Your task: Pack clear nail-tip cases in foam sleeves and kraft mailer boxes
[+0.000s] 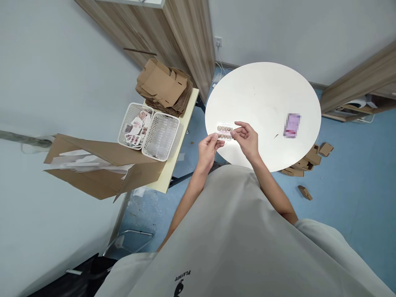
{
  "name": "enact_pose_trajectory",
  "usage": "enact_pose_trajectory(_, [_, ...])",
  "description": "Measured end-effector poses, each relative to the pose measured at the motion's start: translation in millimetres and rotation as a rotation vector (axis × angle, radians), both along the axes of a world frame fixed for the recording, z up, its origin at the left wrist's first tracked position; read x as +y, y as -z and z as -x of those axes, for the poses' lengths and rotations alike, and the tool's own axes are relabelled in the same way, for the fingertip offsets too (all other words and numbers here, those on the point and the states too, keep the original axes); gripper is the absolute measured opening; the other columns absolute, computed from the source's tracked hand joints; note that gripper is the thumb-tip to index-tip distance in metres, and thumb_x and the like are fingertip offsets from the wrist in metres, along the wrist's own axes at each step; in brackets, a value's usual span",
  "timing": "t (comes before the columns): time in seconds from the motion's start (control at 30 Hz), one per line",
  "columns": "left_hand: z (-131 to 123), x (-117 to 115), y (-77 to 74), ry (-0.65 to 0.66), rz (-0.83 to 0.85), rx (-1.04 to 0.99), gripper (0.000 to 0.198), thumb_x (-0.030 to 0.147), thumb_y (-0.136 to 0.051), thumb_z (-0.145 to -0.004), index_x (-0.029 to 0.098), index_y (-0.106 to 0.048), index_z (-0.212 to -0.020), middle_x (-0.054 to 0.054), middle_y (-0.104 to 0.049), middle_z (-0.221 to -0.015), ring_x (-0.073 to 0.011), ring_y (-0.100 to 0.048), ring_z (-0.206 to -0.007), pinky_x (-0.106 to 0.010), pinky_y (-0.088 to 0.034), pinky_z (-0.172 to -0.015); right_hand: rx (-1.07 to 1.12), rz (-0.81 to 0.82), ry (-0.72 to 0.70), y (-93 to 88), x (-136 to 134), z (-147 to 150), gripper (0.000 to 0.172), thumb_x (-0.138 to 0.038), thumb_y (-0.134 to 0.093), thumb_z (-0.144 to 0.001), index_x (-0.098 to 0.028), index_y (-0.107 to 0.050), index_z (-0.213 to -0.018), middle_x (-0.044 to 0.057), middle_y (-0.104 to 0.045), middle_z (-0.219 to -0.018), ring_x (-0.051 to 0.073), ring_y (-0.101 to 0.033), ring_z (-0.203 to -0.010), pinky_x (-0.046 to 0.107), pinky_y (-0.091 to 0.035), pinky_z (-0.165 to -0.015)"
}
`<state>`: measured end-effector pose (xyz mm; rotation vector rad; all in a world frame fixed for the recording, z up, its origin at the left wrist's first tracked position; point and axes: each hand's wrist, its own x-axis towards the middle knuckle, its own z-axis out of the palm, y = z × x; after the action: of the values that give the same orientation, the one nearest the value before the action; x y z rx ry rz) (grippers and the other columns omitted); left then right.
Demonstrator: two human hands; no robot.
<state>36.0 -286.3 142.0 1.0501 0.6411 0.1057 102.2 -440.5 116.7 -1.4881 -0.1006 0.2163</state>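
A small printed card with two rows of round brownish shapes is held over the near left edge of a white round table. My left hand pinches its left end between thumb and fingers. At the card's right end, my right hand closes thumb and fingertips on the edge, other fingers curled loosely. Whether the card sits in a clear sleeve or tray is too small to tell. On the right side of the table lies a blurred purple item, apart from both hands.
Left of me, a pale yellow table bears flattened cardboard boxes, a white basket of printed cards and a basket of clear plastic cases. An open carton holds white paper. Small brown boxes lie on the floor at right.
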Motion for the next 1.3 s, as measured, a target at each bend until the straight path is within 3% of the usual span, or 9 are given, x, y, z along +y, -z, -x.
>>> enact_pose_trajectory(0.3, [6,-8,14.9,-0.023,-0.214,-0.099,0.048,0.067,-0.090,-0.089,0.021,-0.086,-0.104,-0.008,-0.085,-0.111,-0.0181,-0.080,-0.095,-0.027,-0.065,-0.080,-0.245,0.305,0.181,-25.8,4,18,0.028,-0.054,-0.071,-0.106,-0.027,-0.074,-0.102,0.006,-0.075,-0.112,0.020,-0.074,-0.095,0.035,-0.067,-0.082])
enact_pose_trajectory(0.4, [8,-13,12.5,-0.018,-0.319,-0.171,0.051,0.070,-0.083,-0.095,0.024,-0.088,-0.115,-0.010,-0.086,-0.126,-0.0258,-0.081,-0.116,-0.040,-0.069,-0.099,-0.259,0.250,0.139,-33.8,9,26,0.031,-0.057,-0.070,-0.107,-0.028,-0.077,-0.107,0.007,-0.078,-0.113,0.023,-0.078,-0.101,0.038,-0.070,-0.087])
enact_pose_trajectory(0.53, [11,-22,5.4,0.068,-0.558,-0.305,0.048,0.066,-0.070,-0.107,0.028,-0.085,-0.133,-0.010,-0.081,-0.143,-0.0307,-0.075,-0.139,-0.051,-0.061,-0.121,-0.169,0.101,0.090,-36.0,17,32,0.043,-0.067,-0.079,-0.099,-0.028,-0.077,-0.118,0.008,-0.080,-0.126,0.026,-0.082,-0.113,0.038,-0.073,-0.087])
enact_pose_trajectory(0.7, [15,-23,1.1,0.175,-0.867,-0.441,0.047,0.059,-0.058,-0.115,0.030,-0.078,-0.146,-0.010,-0.078,-0.151,-0.0282,-0.071,-0.146,-0.049,-0.057,-0.125,-0.117,0.043,0.117,-35.5,19,33,0.051,-0.072,-0.082,-0.093,-0.028,-0.078,-0.118,0.009,-0.081,-0.129,0.026,-0.084,-0.112,0.039,-0.074,-0.089])
enact_pose_trajectory(0.83, [17,-18,-1.4,0.197,-0.987,-0.467,0.048,0.060,-0.056,-0.116,0.027,-0.079,-0.142,-0.014,-0.076,-0.152,-0.0283,-0.069,-0.146,-0.049,-0.056,-0.125,-0.085,0.020,0.140,-31.8,17,31,0.056,-0.077,-0.080,-0.093,-0.028,-0.079,-0.119,0.008,-0.084,-0.125,0.026,-0.084,-0.110,0.040,-0.075,-0.089])
enact_pose_trajectory(0.9, [17,-15,-1.6,0.133,-0.939,-0.393,0.052,0.065,-0.061,-0.112,0.027,-0.078,-0.143,-0.015,-0.074,-0.154,-0.0286,-0.070,-0.144,-0.047,-0.059,-0.119,-0.065,-0.005,0.145,-29.6,14,28,0.056,-0.079,-0.076,-0.095,-0.027,-0.080,-0.116,0.006,-0.086,-0.118,0.026,-0.084,-0.105,0.040,-0.076,-0.085])
enact_pose_trajectory(1.0, [16,-10,-0.1,0.014,-0.707,-0.237,0.062,0.074,-0.072,-0.102,0.026,-0.078,-0.140,-0.015,-0.077,-0.146,-0.0267,-0.076,-0.127,-0.039,-0.064,-0.102,-0.032,-0.026,0.124,-28.4,11,23,0.056,-0.079,-0.077,-0.094,-0.026,-0.081,-0.111,0.005,-0.086,-0.110,0.024,-0.084,-0.098,0.039,-0.078,-0.078])
enact_pose_trajectory(1.13, [16,-8,0.7,0.030,-0.415,-0.118,0.054,0.073,-0.080,-0.095,0.021,-0.085,-0.105,-0.011,-0.085,-0.105,-0.0213,-0.078,-0.095,-0.032,-0.061,-0.083,-0.004,-0.044,0.099,-29.2,12,22,0.055,-0.079,-0.079,-0.092,-0.026,-0.081,-0.106,0.005,-0.085,-0.105,0.024,-0.083,-0.094,0.039,-0.077,-0.072])
enact_pose_trajectory(1.3, [19,-12,-2.5,-0.019,-0.316,-0.083,0.045,0.066,-0.087,-0.090,0.021,-0.086,-0.098,-0.008,-0.084,-0.096,-0.0178,-0.074,-0.085,-0.029,-0.055,-0.075,-0.003,-0.030,0.071,-26.7,14,25,0.056,-0.081,-0.077,-0.093,-0.027,-0.080,-0.107,0.004,-0.084,-0.105,0.024,-0.082,-0.096,0.037,-0.076,-0.072])
